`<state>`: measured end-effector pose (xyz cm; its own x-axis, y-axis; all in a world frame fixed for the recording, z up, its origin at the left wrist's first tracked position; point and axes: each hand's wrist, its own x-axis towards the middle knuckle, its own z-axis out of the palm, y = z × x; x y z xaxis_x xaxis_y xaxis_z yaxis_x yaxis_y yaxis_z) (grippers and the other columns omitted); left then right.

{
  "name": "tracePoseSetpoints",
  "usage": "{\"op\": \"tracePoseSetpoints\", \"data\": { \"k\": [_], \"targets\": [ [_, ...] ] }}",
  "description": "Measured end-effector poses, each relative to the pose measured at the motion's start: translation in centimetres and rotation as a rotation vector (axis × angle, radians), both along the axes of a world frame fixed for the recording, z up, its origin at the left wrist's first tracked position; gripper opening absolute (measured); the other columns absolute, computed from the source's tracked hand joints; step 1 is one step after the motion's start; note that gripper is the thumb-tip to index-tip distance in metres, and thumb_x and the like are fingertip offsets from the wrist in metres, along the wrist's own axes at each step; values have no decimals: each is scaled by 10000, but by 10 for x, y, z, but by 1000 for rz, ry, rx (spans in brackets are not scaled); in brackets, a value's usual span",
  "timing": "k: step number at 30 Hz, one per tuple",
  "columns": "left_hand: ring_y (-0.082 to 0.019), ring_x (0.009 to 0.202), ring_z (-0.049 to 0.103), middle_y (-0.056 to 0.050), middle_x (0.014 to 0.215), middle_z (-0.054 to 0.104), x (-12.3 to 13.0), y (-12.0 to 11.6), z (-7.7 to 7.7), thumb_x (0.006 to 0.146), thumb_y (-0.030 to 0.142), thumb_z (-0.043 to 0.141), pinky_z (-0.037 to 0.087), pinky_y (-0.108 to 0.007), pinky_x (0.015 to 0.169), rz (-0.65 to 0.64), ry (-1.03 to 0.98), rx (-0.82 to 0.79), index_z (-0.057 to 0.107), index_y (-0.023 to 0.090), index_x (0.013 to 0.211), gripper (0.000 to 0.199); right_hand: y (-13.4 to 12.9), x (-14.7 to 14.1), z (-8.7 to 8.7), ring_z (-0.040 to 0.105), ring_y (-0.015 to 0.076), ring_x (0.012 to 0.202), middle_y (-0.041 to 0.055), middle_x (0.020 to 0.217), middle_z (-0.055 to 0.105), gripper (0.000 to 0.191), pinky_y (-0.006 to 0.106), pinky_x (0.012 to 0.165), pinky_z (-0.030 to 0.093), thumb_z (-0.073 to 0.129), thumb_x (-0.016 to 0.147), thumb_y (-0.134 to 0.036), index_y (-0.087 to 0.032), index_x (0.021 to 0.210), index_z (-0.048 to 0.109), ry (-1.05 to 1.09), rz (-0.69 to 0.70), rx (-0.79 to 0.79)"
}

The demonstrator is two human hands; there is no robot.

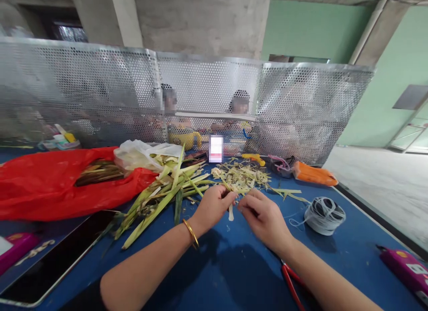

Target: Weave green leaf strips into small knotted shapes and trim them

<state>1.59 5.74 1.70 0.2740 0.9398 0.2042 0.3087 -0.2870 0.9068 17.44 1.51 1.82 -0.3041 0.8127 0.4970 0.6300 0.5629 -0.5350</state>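
Near the middle of the blue table [240,266], my left hand [216,206] pinches a small piece of pale green leaf [230,211], part of which hangs below the fingers. Close to its right, my right hand [262,213] is closed, fingertips together; what they grip is too small to make out. Behind both hands lies a heap of shredded leaf scraps [244,173]. Long green leaves [157,213] are piled to the left. A ball of grey-blue cord [324,216] sits on the right, with a loose strand toward my right hand.
Red-handled pliers [290,284] lie partly under my right forearm. At left are a red bag [60,195], a white bag [143,155] and a tablet [56,262]. An orange packet [314,174] and purple device [404,271] are at right. Two people sit behind the perforated metal screen [207,88].
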Motion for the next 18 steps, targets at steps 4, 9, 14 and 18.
{"op": "tracePoseSetpoints", "data": {
  "k": [4, 9, 14, 18],
  "targets": [
    [-108, 532, 433, 17, 544, 505, 1, 2, -5, 760, 350, 514, 330, -219, 504, -19, -50, -25, 559, 151, 593, 264, -8, -4, 1, 576, 168, 900, 100, 1073, 586, 174, 273, 756, 459, 421, 903, -152, -210, 883, 583, -37, 125, 201],
    [-88, 480, 398, 36, 512, 469, 2, 0, -5, 743, 345, 513, 327, -214, 484, -59, -175, -150, 507, 165, 558, 259, -3, -5, -2, 575, 146, 829, 48, 864, 601, 157, 278, 767, 465, 380, 938, -155, -214, 859, 503, 148, 258, 122],
    [-100, 528, 420, 29, 551, 501, 2, 1, -8, 735, 304, 517, 323, -219, 506, -90, -91, -53, 548, 156, 586, 212, -7, -7, 3, 530, 147, 774, 41, 811, 575, 162, 272, 708, 442, 375, 935, -168, -206, 828, 491, 48, 330, 86],
    [-102, 532, 413, 32, 540, 492, 0, -1, -7, 761, 325, 526, 304, -226, 510, -130, 26, 23, 570, 152, 599, 240, -6, -2, 13, 536, 135, 712, 22, 749, 579, 164, 265, 675, 440, 430, 925, -213, -197, 790, 523, 218, 293, -71]
  ]
}}
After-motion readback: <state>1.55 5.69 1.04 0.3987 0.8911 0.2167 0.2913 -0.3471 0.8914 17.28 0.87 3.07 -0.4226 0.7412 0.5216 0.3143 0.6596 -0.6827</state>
